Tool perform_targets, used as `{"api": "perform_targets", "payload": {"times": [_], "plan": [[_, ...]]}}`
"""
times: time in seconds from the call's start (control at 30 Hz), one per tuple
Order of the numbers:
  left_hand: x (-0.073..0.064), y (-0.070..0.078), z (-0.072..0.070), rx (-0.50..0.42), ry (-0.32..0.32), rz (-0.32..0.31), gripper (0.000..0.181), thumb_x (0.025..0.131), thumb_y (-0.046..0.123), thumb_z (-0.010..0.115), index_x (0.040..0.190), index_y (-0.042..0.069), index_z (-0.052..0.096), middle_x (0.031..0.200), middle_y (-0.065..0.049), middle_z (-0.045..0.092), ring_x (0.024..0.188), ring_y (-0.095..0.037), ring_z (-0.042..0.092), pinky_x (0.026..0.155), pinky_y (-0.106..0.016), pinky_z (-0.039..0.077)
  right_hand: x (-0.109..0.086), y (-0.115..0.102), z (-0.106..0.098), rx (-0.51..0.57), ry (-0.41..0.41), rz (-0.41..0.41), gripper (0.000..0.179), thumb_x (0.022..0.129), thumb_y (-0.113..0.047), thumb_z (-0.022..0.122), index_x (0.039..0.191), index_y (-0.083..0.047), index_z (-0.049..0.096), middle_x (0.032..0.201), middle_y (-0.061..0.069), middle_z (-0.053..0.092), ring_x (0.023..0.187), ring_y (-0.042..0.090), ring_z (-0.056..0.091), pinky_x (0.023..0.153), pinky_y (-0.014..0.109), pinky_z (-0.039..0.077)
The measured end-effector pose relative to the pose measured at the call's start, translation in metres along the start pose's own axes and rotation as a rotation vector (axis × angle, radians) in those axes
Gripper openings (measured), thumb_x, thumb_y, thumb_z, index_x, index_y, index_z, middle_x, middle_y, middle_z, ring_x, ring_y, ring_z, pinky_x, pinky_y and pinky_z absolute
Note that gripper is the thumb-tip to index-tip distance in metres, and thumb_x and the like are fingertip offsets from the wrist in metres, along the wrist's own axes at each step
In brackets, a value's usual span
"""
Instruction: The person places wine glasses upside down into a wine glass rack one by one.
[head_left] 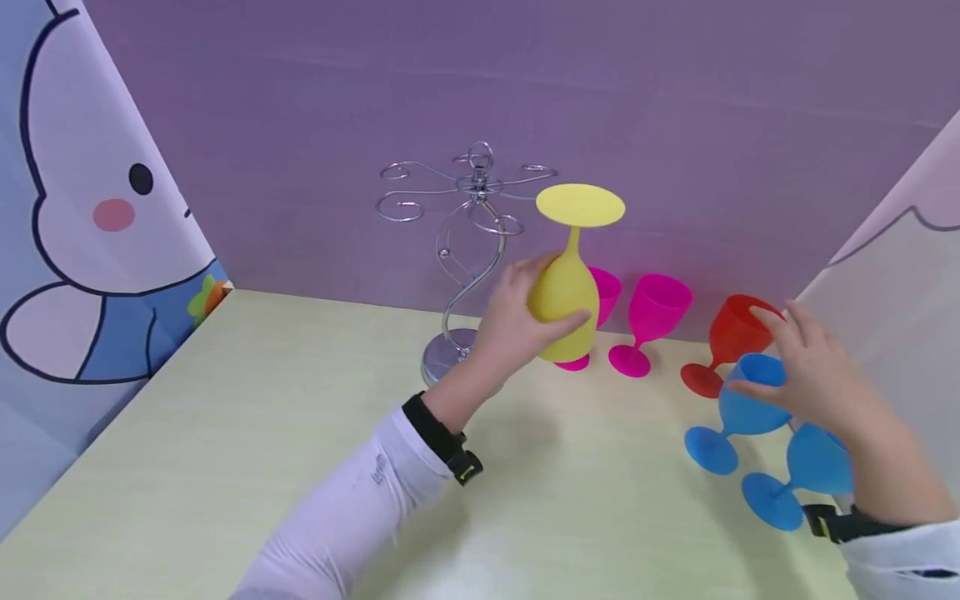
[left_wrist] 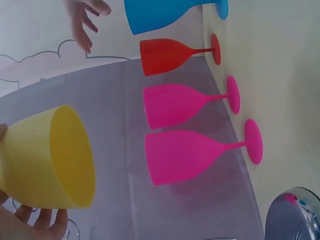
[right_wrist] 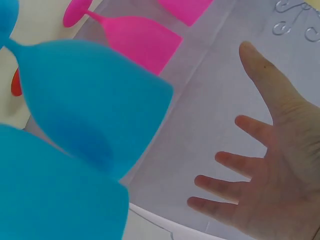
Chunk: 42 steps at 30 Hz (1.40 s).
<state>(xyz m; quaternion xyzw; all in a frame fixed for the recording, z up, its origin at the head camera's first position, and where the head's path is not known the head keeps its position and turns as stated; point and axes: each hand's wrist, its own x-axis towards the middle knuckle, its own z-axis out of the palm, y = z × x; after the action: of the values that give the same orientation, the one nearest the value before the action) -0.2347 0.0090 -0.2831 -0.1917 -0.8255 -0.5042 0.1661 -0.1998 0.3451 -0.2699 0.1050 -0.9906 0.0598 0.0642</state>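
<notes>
Upside down in the air, a yellow goblet [head_left: 567, 287] has its foot on top, and my left hand [head_left: 517, 312] grips it round the bowl. In the left wrist view the mouth of the yellow goblet [left_wrist: 72, 157] faces the camera. My right hand [head_left: 825, 375] is above the blue goblets, fingers spread; the right wrist view shows nothing in its palm. Beneath it stand a blue goblet [head_left: 750, 408] and a second blue goblet [head_left: 817, 462]. A red goblet [head_left: 735, 333] is just behind them. Left of my left hand rises a silver wire rack [head_left: 495, 250] with curled arms.
Two pink goblets stand upright by the back wall; one pink goblet [head_left: 656, 308] shows fully, and the other pink goblet [head_left: 606, 292] is partly behind the yellow one. The rack's round base [head_left: 438, 358] rests on the pale table [head_left: 225, 467]. Printed panels flank both sides.
</notes>
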Motion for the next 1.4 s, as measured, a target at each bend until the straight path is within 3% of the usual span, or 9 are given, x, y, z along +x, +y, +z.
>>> {"api": "perform_targets", "payload": {"times": [0.2,0.37,0.57,0.8,1.4], "plan": [[0.004,0.000,-0.009,0.026,0.014,-0.017,0.072,0.073,0.048,0.069,0.135,0.026,0.039,0.126,-0.003,0.042,0.108,-0.017,0.043,0.079,-0.036,0.052,0.004,0.011,-0.003,0.009,-0.134,0.006,0.111,0.062,-0.044,0.080,0.144,-0.006,0.015,0.139,0.036,0.011,0.121,0.059,0.012,0.068,0.069,0.044],[0.006,0.000,-0.014,0.031,0.017,-0.029,0.071,0.075,0.044,0.069,0.136,0.024,0.039,0.128,-0.004,0.041,0.108,-0.019,0.042,0.079,-0.037,0.052,0.006,0.021,0.001,0.046,-0.197,0.019,0.114,0.060,-0.045,0.081,0.143,-0.005,0.015,0.138,0.037,0.011,0.117,0.059,0.014,0.066,0.064,0.047],[0.008,-0.003,-0.020,0.058,0.036,-0.041,0.071,0.075,0.043,0.069,0.136,0.025,0.039,0.127,-0.006,0.041,0.108,-0.020,0.041,0.081,-0.040,0.051,0.008,0.028,0.009,0.086,-0.226,0.040,0.115,0.056,-0.040,0.083,0.143,-0.005,0.016,0.136,0.038,0.011,0.115,0.060,0.015,0.060,0.056,0.051],[0.009,-0.005,-0.028,0.075,0.066,-0.067,0.073,0.074,0.045,0.069,0.137,0.022,0.038,0.128,-0.007,0.041,0.108,-0.020,0.044,0.081,-0.038,0.051,0.013,0.032,0.015,0.093,-0.252,0.030,0.113,0.056,-0.038,0.084,0.143,-0.007,0.019,0.136,0.038,0.012,0.114,0.060,0.017,0.064,0.063,0.048],[0.014,-0.017,-0.039,0.152,0.100,-0.127,0.075,0.073,0.049,0.069,0.134,0.016,0.040,0.124,-0.009,0.042,0.108,-0.022,0.043,0.082,-0.037,0.050,0.015,0.033,0.024,0.099,-0.291,0.034,0.103,0.057,-0.029,0.084,0.139,-0.005,0.026,0.133,0.037,0.017,0.108,0.060,0.023,0.062,0.055,0.052]]}}
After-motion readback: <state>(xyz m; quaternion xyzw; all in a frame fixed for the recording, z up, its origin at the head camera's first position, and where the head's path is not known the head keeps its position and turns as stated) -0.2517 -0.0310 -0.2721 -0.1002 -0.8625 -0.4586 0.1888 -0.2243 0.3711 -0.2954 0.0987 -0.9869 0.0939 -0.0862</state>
